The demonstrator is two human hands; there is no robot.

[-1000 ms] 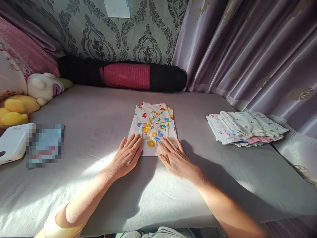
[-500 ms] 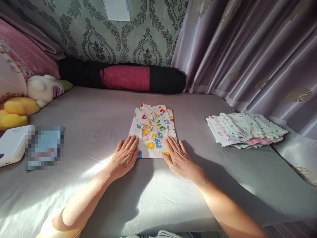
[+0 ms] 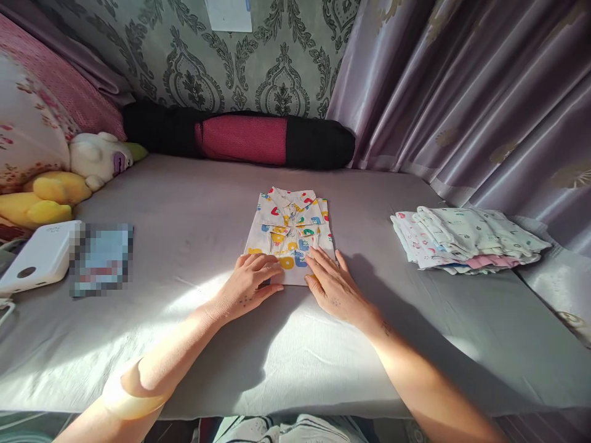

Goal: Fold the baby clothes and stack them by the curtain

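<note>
A child's shirt (image 3: 292,218), white with colourful letter-like prints, lies folded into a rectangle with its collar at the far end. Across its lower left corner rests my left hand (image 3: 253,280), fingers slightly bent and thumb apart near the front edge. My right hand (image 3: 331,283) lies flat on the lower right side, fingers stretched and spread. Neither hand grips the cloth.
To the right sits a stack of folded clothes (image 3: 471,237) on the grey bed sheet (image 3: 194,227). A white boxy device (image 3: 44,258), a blurred packet (image 3: 102,258) and plush toys (image 3: 99,161) are on the left. A black and red bolster (image 3: 244,140) lines the back.
My left hand has shifted right onto the shirt's lower left corner, its fingers now more bent. My right hand stays on the right side. The view has tilted slightly.
</note>
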